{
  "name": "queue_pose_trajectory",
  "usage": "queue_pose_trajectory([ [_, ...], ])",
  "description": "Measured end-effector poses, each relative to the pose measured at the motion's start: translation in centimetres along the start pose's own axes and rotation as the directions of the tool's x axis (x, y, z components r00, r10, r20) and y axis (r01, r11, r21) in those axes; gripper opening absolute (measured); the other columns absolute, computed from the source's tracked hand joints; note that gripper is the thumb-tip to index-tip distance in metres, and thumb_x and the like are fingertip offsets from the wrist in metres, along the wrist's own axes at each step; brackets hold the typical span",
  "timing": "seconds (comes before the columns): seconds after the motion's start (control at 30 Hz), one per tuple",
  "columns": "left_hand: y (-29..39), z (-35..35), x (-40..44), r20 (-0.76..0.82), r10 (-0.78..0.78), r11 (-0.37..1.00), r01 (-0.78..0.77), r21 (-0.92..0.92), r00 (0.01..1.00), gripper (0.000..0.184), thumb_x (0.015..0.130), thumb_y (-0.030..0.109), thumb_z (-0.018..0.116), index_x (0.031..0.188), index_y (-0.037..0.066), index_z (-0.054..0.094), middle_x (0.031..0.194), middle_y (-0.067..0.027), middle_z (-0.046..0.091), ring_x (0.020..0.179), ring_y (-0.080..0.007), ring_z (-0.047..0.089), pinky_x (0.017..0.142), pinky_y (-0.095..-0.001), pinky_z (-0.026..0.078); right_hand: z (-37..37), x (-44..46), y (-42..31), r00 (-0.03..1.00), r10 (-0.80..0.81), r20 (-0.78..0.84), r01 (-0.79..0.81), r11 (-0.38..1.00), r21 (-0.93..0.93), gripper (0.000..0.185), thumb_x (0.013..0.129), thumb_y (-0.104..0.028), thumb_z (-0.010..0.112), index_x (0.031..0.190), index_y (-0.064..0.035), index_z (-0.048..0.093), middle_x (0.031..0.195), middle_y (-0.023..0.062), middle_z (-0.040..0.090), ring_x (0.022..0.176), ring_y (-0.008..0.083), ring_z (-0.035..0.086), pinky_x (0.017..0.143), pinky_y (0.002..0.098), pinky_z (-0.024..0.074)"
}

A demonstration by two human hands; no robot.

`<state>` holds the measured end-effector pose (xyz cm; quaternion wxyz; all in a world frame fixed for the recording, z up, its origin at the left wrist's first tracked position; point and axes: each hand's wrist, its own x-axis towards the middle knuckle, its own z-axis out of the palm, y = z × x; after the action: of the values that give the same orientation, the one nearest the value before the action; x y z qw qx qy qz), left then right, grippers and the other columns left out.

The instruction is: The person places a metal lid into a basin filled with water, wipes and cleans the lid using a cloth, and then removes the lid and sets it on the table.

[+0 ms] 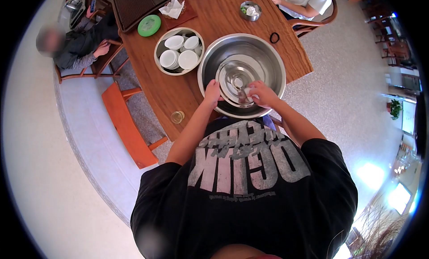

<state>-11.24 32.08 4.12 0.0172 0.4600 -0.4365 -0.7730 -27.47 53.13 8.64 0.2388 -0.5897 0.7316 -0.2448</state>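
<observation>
A large stainless steel basin (279, 58) stands at the table edge in front of me. Inside it sits a smaller shiny metal bowl (222, 73), tilted slightly. My left hand (212, 94) is closed on the left rim of this bowl, with the fingertips hidden behind it. Over the bowl's right side, my right hand (263, 94) has its fingers pressed together on a small whitish thing (249, 93), too small to name, against the inner wall.
On the wooden table (232, 17) are a metal bowl (157, 62) of white cups and bowls, a glass (177, 117), a green disc (149, 25), a small bowl (250, 17) and a black band (274, 37). An orange bench (129, 129) stands left; two people sit nearby.
</observation>
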Motion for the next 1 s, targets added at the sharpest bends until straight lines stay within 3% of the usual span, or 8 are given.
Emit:
queue_pose_trajectory([
  [0.1, 0.1, -0.3, 0.3, 0.039, -0.008, 0.997, 0.005, 0.078, 0.999, 0.027, 0.106, 0.025, 0.034, 0.119, 0.009, 0.051, 0.109, -0.0092, 0.064, 0.088, -0.0268, 0.07, 0.068, -0.0439, 0.062, -0.1, 0.4, 1.5, 0.995, 0.091, -0.047, -0.096, 0.991, -0.098, 0.019, 0.073, -0.001, 0.068, 0.088, -0.0133, 0.068, 0.114, 0.0128, 0.057, 0.112, 0.0355, 0.051, 0.095, 0.0431, 0.0455],
  [0.2, 0.3, 0.0, -0.2, 0.02, 0.001, 1.0, -0.001, 0.0, 1.0, 0.023, 0.104, 0.024, 0.038, 0.11, 0.011, 0.055, 0.097, -0.0058, 0.065, 0.077, -0.0196, 0.067, 0.056, -0.0368, 0.059, 0.3, 1.6, 2.8, 0.978, 0.146, -0.146, -0.169, 0.972, -0.161, 0.018, 0.075, -0.001, 0.066, 0.089, -0.0122, 0.067, 0.11, 0.0143, 0.057, 0.108, 0.0369, 0.053, 0.093, 0.0447, 0.0466],
  [0.43, 0.8, 0.4, -1.0, 0.014, 0.069, 0.997, -0.069, 0.026, 0.998, 0.024, 0.105, 0.023, 0.036, 0.111, 0.009, 0.054, 0.098, -0.0064, 0.064, 0.079, -0.0202, 0.068, 0.06, -0.0388, 0.061, 2.0, 7.7, 5.0, 0.868, 0.283, -0.409, -0.359, 0.925, -0.121, 0.012, 0.081, -0.01, 0.061, 0.092, -0.0089, 0.066, 0.1, 0.0188, 0.06, 0.096, 0.0416, 0.058, 0.087, 0.0503, 0.0488],
  [0.63, 0.3, 0.0, -0.6, 0.032, 0.109, 0.992, -0.111, 0.065, 0.993, 0.026, 0.107, 0.028, 0.036, 0.113, 0.01, 0.054, 0.1, -0.0042, 0.065, 0.08, -0.0178, 0.069, 0.062, -0.0374, 0.062, 1.9, 12.5, 3.9, 0.906, 0.235, -0.351, -0.265, 0.963, -0.039, 0.012, 0.083, -0.012, 0.062, 0.093, -0.0099, 0.069, 0.097, 0.0138, 0.067, 0.095, 0.0397, 0.062, 0.09, 0.0496, 0.0476],
  [0.77, 0.4, 0.3, -1.0, 0.003, 0.147, 0.988, -0.147, 0.046, 0.989, 0.025, 0.106, 0.024, 0.038, 0.11, 0.006, 0.054, 0.093, -0.0068, 0.063, 0.079, -0.0192, 0.066, 0.061, -0.0399, 0.061, 2.3, 14.4, 2.3, 0.968, 0.076, -0.239, -0.087, 0.995, -0.038, 0.016, 0.086, -0.013, 0.061, 0.099, -0.0134, 0.071, 0.107, 0.0092, 0.067, 0.105, 0.036, 0.06, 0.094, 0.0471, 0.0451],
  [0.87, -1.2, -0.3, 0.6, -0.006, 0.275, 0.954, -0.271, 0.129, 0.962, 0.024, 0.106, 0.024, 0.038, 0.109, 0.006, 0.054, 0.091, -0.0061, 0.062, 0.077, -0.0183, 0.066, 0.06, -0.0386, 0.061, 2.3, 14.8, 0.3, 0.989, -0.011, -0.148, 0.002, 0.998, -0.059, 0.019, 0.087, -0.011, 0.061, 0.103, -0.0151, 0.071, 0.113, 0.0074, 0.066, 0.112, 0.0334, 0.057, 0.097, 0.0451, 0.0432],
  [0.93, -0.5, 0.2, -0.3, -0.028, 0.245, 0.963, -0.24, 0.123, 0.969, 0.024, 0.106, 0.024, 0.038, 0.108, 0.006, 0.054, 0.091, -0.0057, 0.061, 0.076, -0.0176, 0.065, 0.059, -0.0378, 0.061, 1.1, 14.0, -1.9, 0.997, 0.029, -0.069, -0.032, 0.998, -0.052, 0.019, 0.087, -0.01, 0.062, 0.104, -0.0152, 0.071, 0.119, 0.0063, 0.065, 0.116, 0.0327, 0.055, 0.098, 0.0444, 0.0424],
  [1.0, -0.1, 0.4, -1.0, -0.031, 0.215, 0.974, -0.212, 0.082, 0.976, 0.025, 0.106, 0.024, 0.038, 0.109, 0.006, 0.054, 0.091, -0.0056, 0.061, 0.075, -0.0171, 0.065, 0.059, -0.037, 0.061, 1.2, 13.5, -2.5, 0.995, -0.072, -0.075, 0.068, 0.996, -0.049, 0.019, 0.087, -0.01, 0.063, 0.104, -0.0144, 0.07, 0.123, 0.007, 0.064, 0.116, 0.0344, 0.054, 0.1, 0.0443, 0.0416],
])
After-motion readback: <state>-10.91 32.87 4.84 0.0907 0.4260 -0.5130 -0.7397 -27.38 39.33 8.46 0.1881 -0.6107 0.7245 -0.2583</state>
